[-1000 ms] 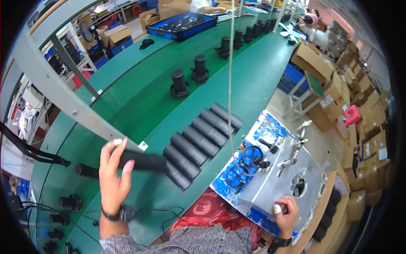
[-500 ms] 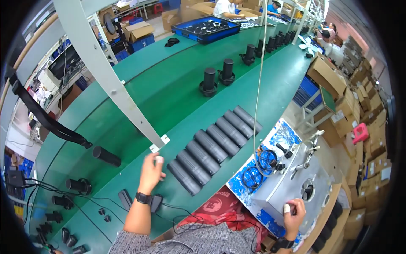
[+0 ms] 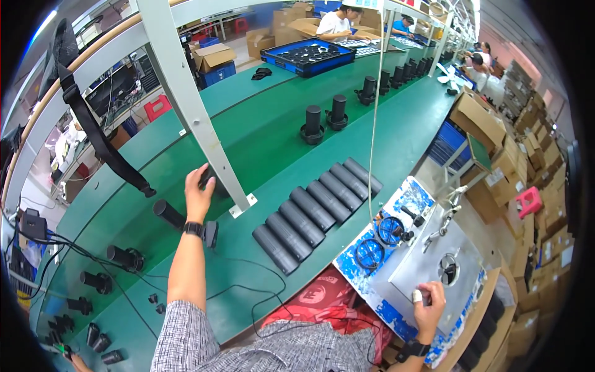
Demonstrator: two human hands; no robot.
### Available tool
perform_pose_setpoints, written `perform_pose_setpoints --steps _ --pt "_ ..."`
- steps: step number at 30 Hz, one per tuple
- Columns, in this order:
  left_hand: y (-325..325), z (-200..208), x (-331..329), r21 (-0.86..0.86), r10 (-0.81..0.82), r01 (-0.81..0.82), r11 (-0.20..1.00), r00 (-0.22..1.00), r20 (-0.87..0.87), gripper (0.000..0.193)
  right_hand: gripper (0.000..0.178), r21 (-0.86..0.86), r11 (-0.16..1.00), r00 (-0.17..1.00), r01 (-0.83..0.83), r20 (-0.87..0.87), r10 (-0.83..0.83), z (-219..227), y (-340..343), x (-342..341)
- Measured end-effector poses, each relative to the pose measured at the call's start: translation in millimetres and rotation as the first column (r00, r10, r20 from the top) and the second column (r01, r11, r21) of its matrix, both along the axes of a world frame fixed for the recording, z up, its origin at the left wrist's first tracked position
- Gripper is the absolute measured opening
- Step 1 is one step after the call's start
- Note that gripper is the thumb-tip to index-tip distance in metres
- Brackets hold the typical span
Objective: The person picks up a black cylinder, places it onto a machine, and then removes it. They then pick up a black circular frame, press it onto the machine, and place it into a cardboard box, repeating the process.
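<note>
L hand [image 3: 198, 198] is being held at a dark part [image 3: 211, 177] half hidden by the post [image 3: 204, 127], fingers bent; grip can't be told. R hand [image 3: 429, 305] is being held at the grey box [image 3: 406, 266], fingers curled, hold unclear. Upright tubes w/ bases [image 3: 313, 118] on the belt [image 3: 260, 155] are looking done; blk tubes [image 3: 314, 209] lying on the tabletop [image 3: 396, 155] are prob. awaiting work.

Cardboard cartons [image 3: 501, 187] crowd around a pink plastic stool [image 3: 528, 203] near me; a tube light [image 3: 43, 30] glows overhead.

Tubes [image 3: 313, 209] on bench [image 3: 396, 142], left of box [image 3: 421, 263].
</note>
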State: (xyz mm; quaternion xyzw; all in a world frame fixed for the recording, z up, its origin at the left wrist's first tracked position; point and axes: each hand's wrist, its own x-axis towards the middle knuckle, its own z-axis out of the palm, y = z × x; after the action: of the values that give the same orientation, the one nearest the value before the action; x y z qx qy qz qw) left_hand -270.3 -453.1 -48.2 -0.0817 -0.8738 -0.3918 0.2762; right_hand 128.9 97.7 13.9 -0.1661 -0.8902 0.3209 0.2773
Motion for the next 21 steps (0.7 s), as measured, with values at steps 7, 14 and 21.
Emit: perform_pose_setpoints --steps 7,14,21 --pt "-10.7 17.2 138.5 0.297 0.032 -0.059 0.953 0.995 0.095 0.038 0.013 -0.004 0.999 0.999 -0.041 0.032 0.041 5.6 6.9 2.0" --pt "64.8 -28.1 190.7 0.443 -0.227 -0.126 0.888 0.716 0.66 0.041 0.014 -0.016 0.994 0.994 -0.108 -0.027 0.108 -3.1 5.6 6.7" --pt "5.3 40.7 132.8 -0.51 0.454 -0.503 0.698 0.861 -0.229 0.058 0.014 -0.072 0.99 0.992 -0.118 -0.043 0.115 3.3 10.8 20.8"
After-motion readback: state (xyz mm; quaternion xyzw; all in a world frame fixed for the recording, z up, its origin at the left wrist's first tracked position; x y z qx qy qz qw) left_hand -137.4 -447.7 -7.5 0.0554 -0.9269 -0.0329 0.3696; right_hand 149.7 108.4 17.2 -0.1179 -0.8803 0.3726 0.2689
